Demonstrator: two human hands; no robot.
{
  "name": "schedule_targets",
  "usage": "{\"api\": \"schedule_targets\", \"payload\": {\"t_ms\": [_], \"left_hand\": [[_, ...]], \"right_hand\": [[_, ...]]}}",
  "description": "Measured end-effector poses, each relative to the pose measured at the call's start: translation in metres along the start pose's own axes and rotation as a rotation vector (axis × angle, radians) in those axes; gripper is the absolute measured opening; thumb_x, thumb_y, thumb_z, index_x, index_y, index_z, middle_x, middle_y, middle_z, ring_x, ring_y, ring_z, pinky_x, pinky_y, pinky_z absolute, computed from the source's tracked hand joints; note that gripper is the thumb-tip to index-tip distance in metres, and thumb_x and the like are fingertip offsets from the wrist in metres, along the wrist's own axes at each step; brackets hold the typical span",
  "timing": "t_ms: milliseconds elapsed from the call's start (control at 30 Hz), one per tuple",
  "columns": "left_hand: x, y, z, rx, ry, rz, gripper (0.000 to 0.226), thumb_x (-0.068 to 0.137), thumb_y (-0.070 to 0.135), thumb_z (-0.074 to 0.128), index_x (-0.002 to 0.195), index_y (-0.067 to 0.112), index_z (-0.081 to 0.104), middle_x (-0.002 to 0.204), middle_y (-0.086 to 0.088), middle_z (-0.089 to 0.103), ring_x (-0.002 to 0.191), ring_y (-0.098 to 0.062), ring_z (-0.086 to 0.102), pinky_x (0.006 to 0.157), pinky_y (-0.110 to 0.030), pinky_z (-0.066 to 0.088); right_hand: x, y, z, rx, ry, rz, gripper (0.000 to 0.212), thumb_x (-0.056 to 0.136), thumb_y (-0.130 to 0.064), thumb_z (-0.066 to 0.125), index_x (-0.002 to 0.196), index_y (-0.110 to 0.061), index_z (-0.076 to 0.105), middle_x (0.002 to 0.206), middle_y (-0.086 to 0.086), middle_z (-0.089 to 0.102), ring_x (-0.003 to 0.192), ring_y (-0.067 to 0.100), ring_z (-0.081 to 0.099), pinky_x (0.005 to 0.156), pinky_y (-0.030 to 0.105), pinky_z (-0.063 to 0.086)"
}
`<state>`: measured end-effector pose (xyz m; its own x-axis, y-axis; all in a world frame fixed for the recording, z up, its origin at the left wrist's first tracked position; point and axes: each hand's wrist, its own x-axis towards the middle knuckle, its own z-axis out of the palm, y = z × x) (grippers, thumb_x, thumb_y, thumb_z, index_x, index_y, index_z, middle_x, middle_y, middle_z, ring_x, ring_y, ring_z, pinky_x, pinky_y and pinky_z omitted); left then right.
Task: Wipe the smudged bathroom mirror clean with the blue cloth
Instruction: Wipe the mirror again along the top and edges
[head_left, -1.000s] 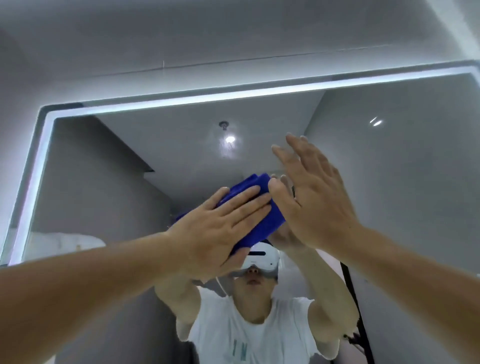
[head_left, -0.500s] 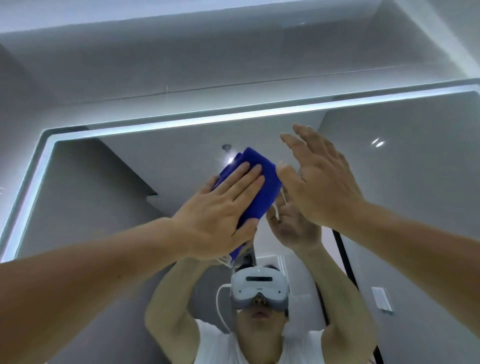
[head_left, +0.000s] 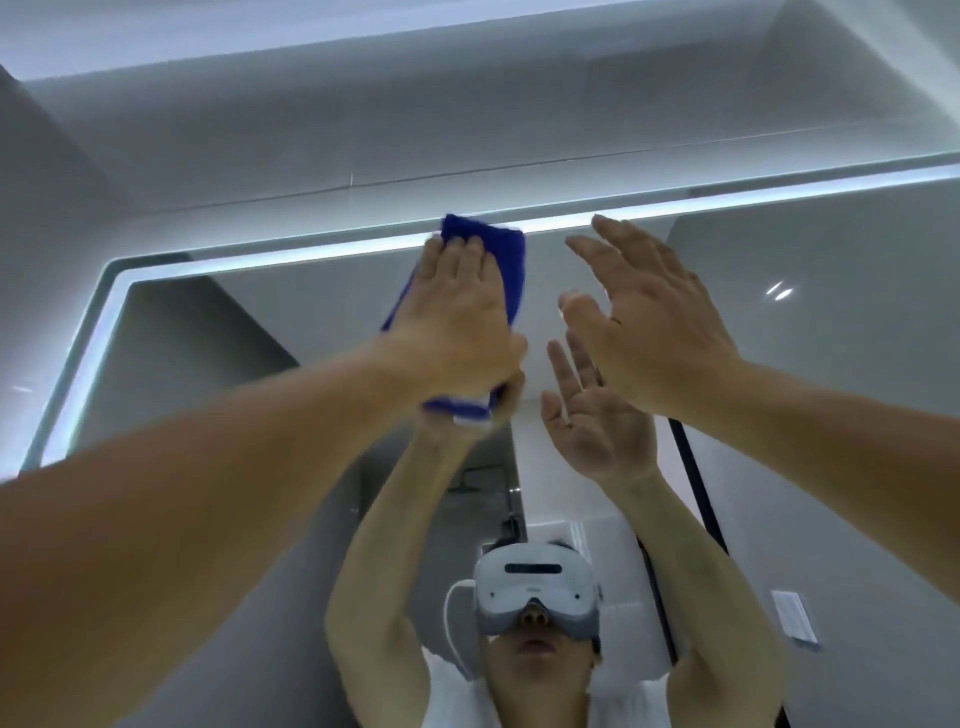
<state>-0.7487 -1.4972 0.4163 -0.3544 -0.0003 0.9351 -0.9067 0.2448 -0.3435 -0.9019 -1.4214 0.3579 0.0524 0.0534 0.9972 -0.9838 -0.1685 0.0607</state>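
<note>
The blue cloth (head_left: 506, 265) lies flat against the mirror (head_left: 208, 353) just under its lit upper border. My left hand (head_left: 457, 322) presses on the cloth with straight fingers, and the thumb lies along the cloth's right edge. The cloth's lower end sticks out below the heel of that hand. My right hand (head_left: 649, 317) is raised beside it on the right, fingers straight and spread, holding nothing, close to the glass. Whether it touches the glass I cannot tell. Both hands show again as reflections just below.
A bright light strip (head_left: 311, 257) runs along the mirror's top and left edges. Above it are a grey wall (head_left: 363, 130) and the ceiling. The glass reflects a person wearing a white headset (head_left: 535, 587), a black door frame (head_left: 696, 493) and a wall switch (head_left: 795, 618).
My left hand has slid the cloth up the mirror from its middle to the lit top border. My right hand rose alongside it, staying open. The view tilted further up.
</note>
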Motion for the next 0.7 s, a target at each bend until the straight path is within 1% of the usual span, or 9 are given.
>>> {"api": "schedule_targets", "payload": {"t_ms": [33, 100, 133, 200, 267, 333, 367, 533, 700], "left_hand": [[-0.027, 0.008, 0.004, -0.003, 0.042, 0.056, 0.076, 0.082, 0.047, 0.039, 0.142, 0.002, 0.032, 0.15, -0.016, 0.035, 0.138, -0.034, 0.031, 0.119, -0.047, 0.013], [-0.064, 0.015, 0.015, -0.132, 0.071, 0.111, 0.07, 0.081, 0.046, 0.039, 0.139, 0.007, 0.035, 0.148, -0.011, 0.036, 0.135, -0.031, 0.032, 0.117, -0.044, 0.019], [-0.064, 0.01, 0.017, -0.205, 0.049, 0.111, 0.069, 0.083, 0.044, 0.04, 0.142, 0.009, 0.03, 0.151, -0.009, 0.03, 0.138, -0.028, 0.028, 0.117, -0.043, 0.019], [-0.028, -0.007, 0.014, -0.195, 0.021, 0.111, 0.074, 0.089, 0.039, 0.038, 0.152, 0.011, 0.012, 0.161, -0.005, 0.009, 0.148, -0.025, 0.008, 0.121, -0.041, 0.011], [0.023, -0.03, -0.001, -0.146, -0.022, 0.006, 0.078, 0.093, 0.035, 0.035, 0.154, 0.006, -0.003, 0.164, -0.007, -0.009, 0.15, -0.021, -0.01, 0.123, -0.039, 0.001], [0.055, -0.052, -0.005, -0.142, -0.066, -0.13, 0.079, 0.094, 0.035, 0.036, 0.154, 0.005, -0.006, 0.163, -0.009, -0.013, 0.15, -0.022, -0.012, 0.122, -0.039, -0.001], [0.06, -0.058, -0.002, -0.131, -0.076, -0.15, 0.08, 0.094, 0.037, 0.034, 0.154, 0.007, -0.008, 0.163, -0.008, -0.014, 0.15, -0.021, -0.012, 0.122, -0.039, -0.002], [0.028, -0.037, 0.012, -0.193, -0.016, -0.04, 0.086, 0.081, 0.046, 0.021, 0.154, 0.017, -0.013, 0.164, 0.0, -0.014, 0.15, -0.016, -0.014, 0.122, -0.04, -0.004], [-0.005, -0.022, 0.028, -0.196, 0.044, 0.16, 0.065, 0.1, 0.043, 0.018, 0.154, 0.023, -0.011, 0.163, 0.008, -0.014, 0.148, -0.009, -0.018, 0.12, -0.034, -0.008]], "right_hand": [[-0.002, -0.002, 0.001, 0.004, 0.0, -0.001, 0.067, 0.087, -0.051, 0.023, 0.151, -0.031, 0.026, 0.162, -0.008, 0.015, 0.149, 0.016, 0.009, 0.118, 0.04, 0.01], [-0.007, -0.006, 0.002, 0.008, -0.001, -0.003, 0.067, 0.087, -0.052, 0.022, 0.151, -0.031, 0.026, 0.162, -0.007, 0.015, 0.149, 0.016, 0.01, 0.118, 0.042, 0.011], [-0.008, -0.009, 0.003, 0.006, -0.005, -0.008, 0.068, 0.087, -0.052, 0.021, 0.151, -0.031, 0.026, 0.162, -0.007, 0.015, 0.149, 0.016, 0.009, 0.118, 0.042, 0.011], [-0.007, -0.011, 0.003, -0.015, -0.017, -0.026, 0.069, 0.087, -0.053, 0.02, 0.152, -0.031, 0.025, 0.162, -0.007, 0.014, 0.149, 0.016, 0.008, 0.118, 0.041, 0.01], [-0.004, -0.012, 0.002, -0.022, -0.02, -0.034, 0.07, 0.086, -0.055, 0.02, 0.152, -0.032, 0.025, 0.162, -0.007, 0.013, 0.149, 0.016, 0.008, 0.118, 0.04, 0.008], [0.0, -0.013, 0.001, -0.004, -0.005, -0.045, 0.071, 0.085, -0.055, 0.021, 0.152, -0.031, 0.026, 0.162, -0.007, 0.014, 0.149, 0.015, 0.008, 0.118, 0.04, 0.007], [0.002, -0.013, 0.001, 0.001, 0.007, -0.057, 0.07, 0.085, -0.054, 0.023, 0.151, -0.031, 0.027, 0.162, -0.007, 0.015, 0.149, 0.015, 0.008, 0.118, 0.039, 0.008], [0.004, -0.016, 0.012, -0.005, 0.029, -0.06, 0.066, 0.087, -0.052, 0.023, 0.151, -0.032, 0.028, 0.162, -0.009, 0.016, 0.149, 0.015, 0.009, 0.117, 0.039, 0.008], [-0.002, -0.028, 0.027, 0.022, 0.023, -0.08, 0.066, 0.088, -0.051, 0.024, 0.15, -0.029, 0.029, 0.16, -0.005, 0.021, 0.148, 0.016, 0.013, 0.117, 0.041, 0.014]]}}
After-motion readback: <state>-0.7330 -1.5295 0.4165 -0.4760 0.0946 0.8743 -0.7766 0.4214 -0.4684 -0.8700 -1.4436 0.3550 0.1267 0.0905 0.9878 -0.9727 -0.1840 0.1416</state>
